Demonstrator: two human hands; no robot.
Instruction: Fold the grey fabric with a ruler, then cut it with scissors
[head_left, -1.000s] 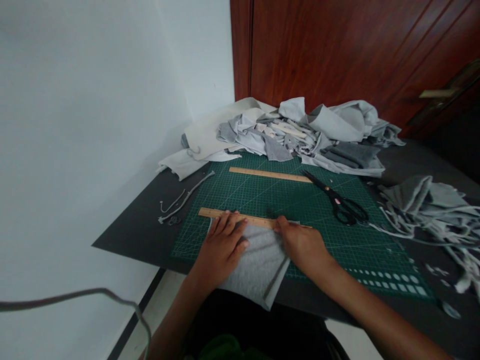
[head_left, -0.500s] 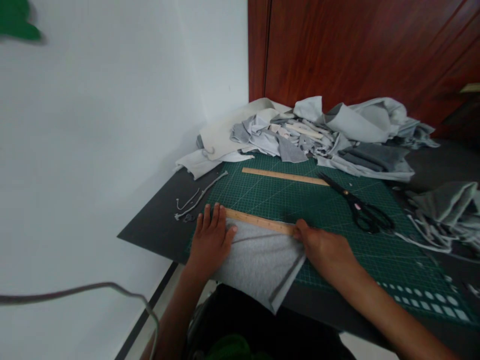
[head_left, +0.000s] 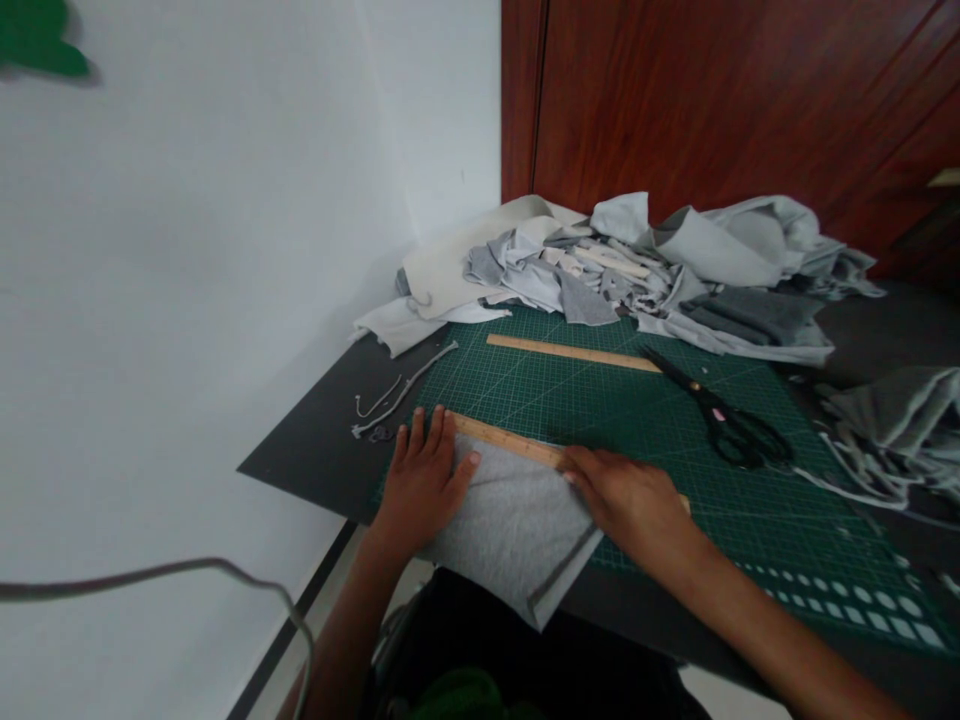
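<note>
A piece of grey knit fabric (head_left: 517, 520) lies at the near edge of the green cutting mat (head_left: 480, 390), one corner hanging over the table edge. Along its far edge runs a wooden ruler (head_left: 506, 440). My left hand (head_left: 424, 480) rests flat on the fabric's left side, fingers stretched out, fingertips by the ruler's left end. Over the ruler's right part, my right hand (head_left: 626, 495) has its fingers closed on the ruler, thumb low by the fabric; the ruler's right tip shows past the wrist side. The hand hides the ruler between.
Farther back lies a second wooden ruler (head_left: 570, 350), with black scissors (head_left: 724, 415) at its right end. Heaped fabric scraps (head_left: 592, 270) line the back by the door (head_left: 712, 100). Grey cords (head_left: 405, 390) lie at left, more cloth (head_left: 900, 420) at right.
My right hand has slid left along the ruler, from near the fabric's right corner onto the ruler, and its right tip now shows. The left hand stays put.
</note>
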